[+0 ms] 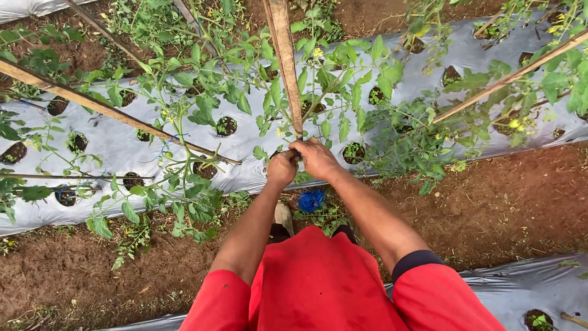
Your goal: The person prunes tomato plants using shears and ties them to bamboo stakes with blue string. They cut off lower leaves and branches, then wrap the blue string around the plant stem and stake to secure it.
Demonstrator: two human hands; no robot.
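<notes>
My left hand (281, 167) and my right hand (315, 159) meet at the foot of an upright wooden stake (285, 61). Both hands are closed around the stake's lower end, knuckles almost touching. Leafy green plants with small yellow flowers (318, 53) crowd around the stake. Whether the fingers also pinch a string or a stem is hidden by the hands. A bundle of blue string (312, 200) lies on the soil just below my hands.
Silver plastic mulch (116, 144) with round planting holes covers the raised bed. More wooden stakes lean across it at left (92, 101) and right (508, 76). Brown soil (502, 202) runs along the furrow, with another mulch strip (527, 285) at the lower right.
</notes>
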